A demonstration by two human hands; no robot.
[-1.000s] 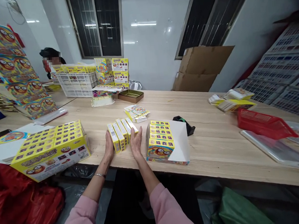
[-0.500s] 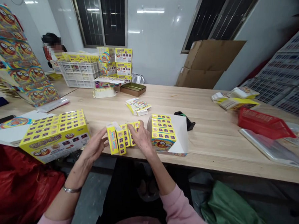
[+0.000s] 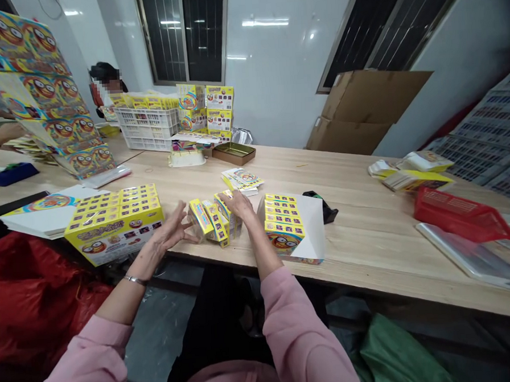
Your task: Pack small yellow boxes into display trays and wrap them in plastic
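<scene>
Several small yellow boxes (image 3: 215, 224) stand in a tilted, uneven row near the table's front edge. My left hand (image 3: 171, 230) is at the row's left end with its fingers spread; whether the fingertips touch the boxes I cannot tell. On the right, my right hand (image 3: 240, 205) curls its fingers over the top of the rightmost box, and its thumb is hidden. Just right of it, an open display carton (image 3: 311, 227) lies with a block of like yellow boxes (image 3: 282, 215) in it. A full, larger yellow carton (image 3: 120, 232) sits to the left.
Behind my hands lie printed cards (image 3: 242, 179), a brown tin (image 3: 235, 153) and a white crate (image 3: 148, 128). Tall stacked cartons (image 3: 62, 110) rise at left, where another person's hand shows. A black tape dispenser (image 3: 322, 206) and red basket (image 3: 461, 213) are on the right.
The row of small boxes has gone from nearly upright to more tilted and skewed. My left hand's fingers have spread wider. The view has shifted slightly left.
</scene>
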